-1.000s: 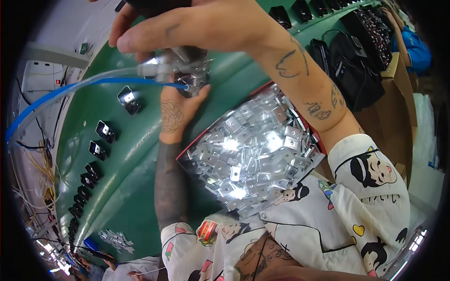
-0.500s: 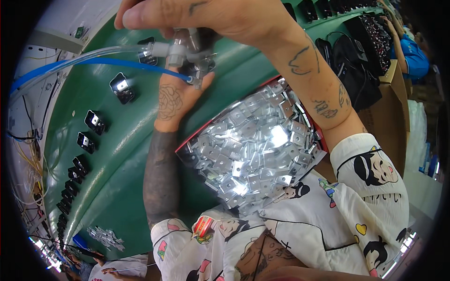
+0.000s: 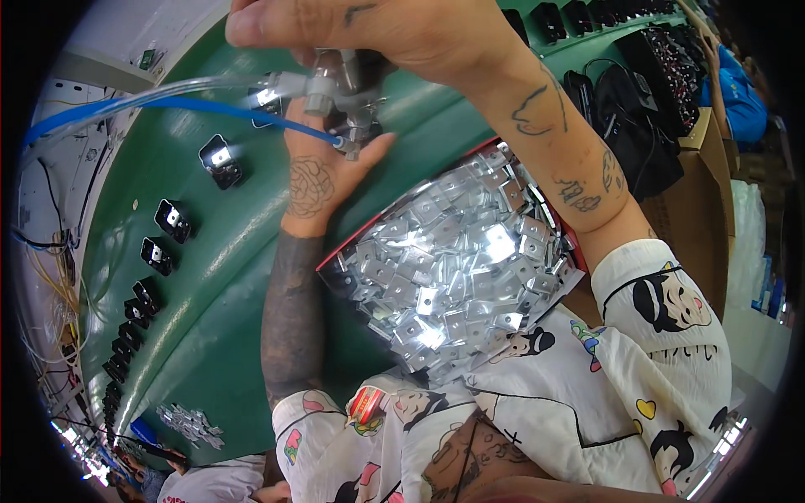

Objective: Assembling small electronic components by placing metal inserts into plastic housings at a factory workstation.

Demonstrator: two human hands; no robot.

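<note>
My right hand (image 3: 360, 29) reaches across the top of the view, fingers wrapped round a pneumatic tool (image 3: 322, 94) with metal and whitish fittings. A clear tube (image 3: 210, 86) and a blue tube (image 3: 226, 113) run into its fittings from the left. Just below the tool lies my left hand (image 3: 323, 172), thumb stretched out to the right. Its other fingers are hidden behind the tool, so whether they hold anything cannot be seen. One black bracket-like part (image 3: 267, 109) is close to its left. Near my left forearm sits a red-rimmed bin (image 3: 402, 201) full of small silver metal plates (image 3: 453, 260).
Several black box-shaped parts (image 3: 220, 161) line the left edge of the green table (image 3: 210, 277). Loose silver pieces (image 3: 191, 424) lie at lower left. A black bag (image 3: 629, 117), a cardboard box (image 3: 704, 201) and a co-worker in blue (image 3: 742, 105) are at the right.
My right hand has shifted slightly to the right, still on the tool. My left thumb has swung out further from the tool. The view has moved a little.
</note>
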